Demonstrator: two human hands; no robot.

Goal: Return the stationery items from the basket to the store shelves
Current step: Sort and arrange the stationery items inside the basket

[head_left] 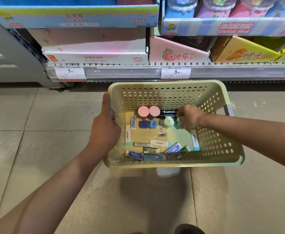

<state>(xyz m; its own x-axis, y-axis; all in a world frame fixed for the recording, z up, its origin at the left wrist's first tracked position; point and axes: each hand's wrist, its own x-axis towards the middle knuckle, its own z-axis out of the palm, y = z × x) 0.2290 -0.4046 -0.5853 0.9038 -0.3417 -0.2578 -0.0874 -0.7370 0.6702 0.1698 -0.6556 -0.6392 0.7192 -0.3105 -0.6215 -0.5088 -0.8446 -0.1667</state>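
Observation:
A pale green perforated basket is held above the tiled floor. My left hand grips its left rim. My right hand reaches inside and is closed on a small mint-green slime jar. A matching mint jar with a yellow dot stands just left of it. Two pink-lidded jars, two small blue cases, black markers and several boxed erasers lie on the basket floor.
The store shelf edge with two 9.90 price tags runs just behind the basket. Above it stand display boxes: pink, blue Crystal Mud, yellow. Grey floor tiles spread left and below.

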